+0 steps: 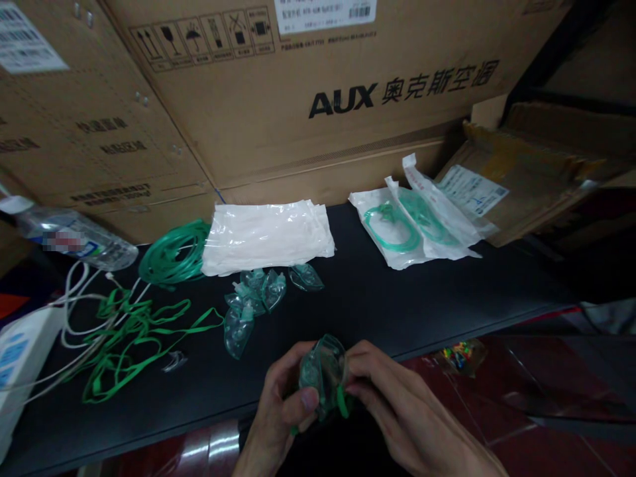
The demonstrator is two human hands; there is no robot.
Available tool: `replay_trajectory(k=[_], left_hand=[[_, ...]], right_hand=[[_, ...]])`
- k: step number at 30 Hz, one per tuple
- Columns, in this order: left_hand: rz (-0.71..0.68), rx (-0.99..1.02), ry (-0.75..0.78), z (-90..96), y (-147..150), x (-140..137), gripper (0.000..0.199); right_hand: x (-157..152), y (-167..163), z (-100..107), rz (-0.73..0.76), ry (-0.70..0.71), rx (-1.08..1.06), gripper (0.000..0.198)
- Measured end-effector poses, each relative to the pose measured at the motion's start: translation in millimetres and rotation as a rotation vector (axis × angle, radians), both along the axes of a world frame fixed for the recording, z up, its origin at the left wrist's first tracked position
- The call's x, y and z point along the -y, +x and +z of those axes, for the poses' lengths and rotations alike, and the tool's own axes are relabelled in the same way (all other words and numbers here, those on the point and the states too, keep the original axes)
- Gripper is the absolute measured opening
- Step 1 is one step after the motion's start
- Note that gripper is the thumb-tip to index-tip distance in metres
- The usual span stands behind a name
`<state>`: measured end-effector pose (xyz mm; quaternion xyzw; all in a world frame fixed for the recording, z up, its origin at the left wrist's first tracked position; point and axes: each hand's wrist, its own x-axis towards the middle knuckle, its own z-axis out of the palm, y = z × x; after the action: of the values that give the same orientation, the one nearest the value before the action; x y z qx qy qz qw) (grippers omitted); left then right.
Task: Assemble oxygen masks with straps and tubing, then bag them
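A clear green oxygen mask [325, 368] is held in front of me at the table's near edge. My left hand [288, 394] grips its left side, the thumb pressed on the shell. At the mask's right edge my right hand [380, 384] pinches a green elastic strap [342, 401]; its fingertips are partly hidden. Beyond the hands lie several loose masks [239, 328] in a cluster, and one more mask [305, 277] a little to their right. A tangle of green straps [124, 351] spreads over the left of the table.
Coiled green tubing [173, 255] sits beside a stack of white plastic bags [268, 238]. Packaged tubing sets [392, 225] lie to the right. A bottle [74, 232], white cables [74, 298] and a white box [30, 351] are at left. Large cartons [248, 132] stand behind.
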<state>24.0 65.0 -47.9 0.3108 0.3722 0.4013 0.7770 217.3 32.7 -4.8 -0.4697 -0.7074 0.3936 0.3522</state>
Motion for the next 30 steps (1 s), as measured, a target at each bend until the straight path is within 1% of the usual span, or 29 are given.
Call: replay_trajectory(k=[1,3,5,7,11,14,16,19,21,23,26,30], left_hand=[[0.004,0.013,-0.032,-0.9,0,1,0.050],[0.031,0.019,-0.147,-2.5,0,5,0.053],[0.049,0.014,-0.260,-4.2,-1,10,0.057],[0.048,0.019,-0.339,-5.6,0,15,0.057],[0.054,0.075,-0.461,-4.9,3,21,0.052],[0.017,0.162,-0.546,-2.8,4,21,0.057],[-0.016,0.229,-0.572,-2.4,3,21,0.058],[-0.034,0.291,-0.576,-1.9,1,21,0.052],[-0.041,0.297,-0.573,0.3,0,21,0.047],[-0.039,0.289,-0.559,3.2,0,20,0.046],[-0.020,0.262,-0.529,3.7,0,20,0.052],[0.054,0.161,-0.504,-1.4,1,21,0.061]], right_hand=[[1,-1,1,0.011,-0.037,-0.046,0.030],[1,-2,2,0.016,-0.066,-0.124,0.027],[2,-2,0,0.021,-0.049,-0.161,0.026],[2,-1,-2,0.029,-0.015,-0.178,0.027],[3,0,-2,0.010,0.018,-0.169,0.029],[4,1,2,0.013,0.091,-0.074,0.033],[5,3,4,0.006,0.152,0.013,0.035],[5,5,4,-0.024,0.228,0.098,0.032],[5,6,1,-0.038,0.234,0.123,0.029],[4,6,-3,-0.046,0.205,0.123,0.028],[5,3,-7,-0.071,0.163,0.032,0.026],[1,-4,-3,-0.160,0.230,-0.163,0.020]])
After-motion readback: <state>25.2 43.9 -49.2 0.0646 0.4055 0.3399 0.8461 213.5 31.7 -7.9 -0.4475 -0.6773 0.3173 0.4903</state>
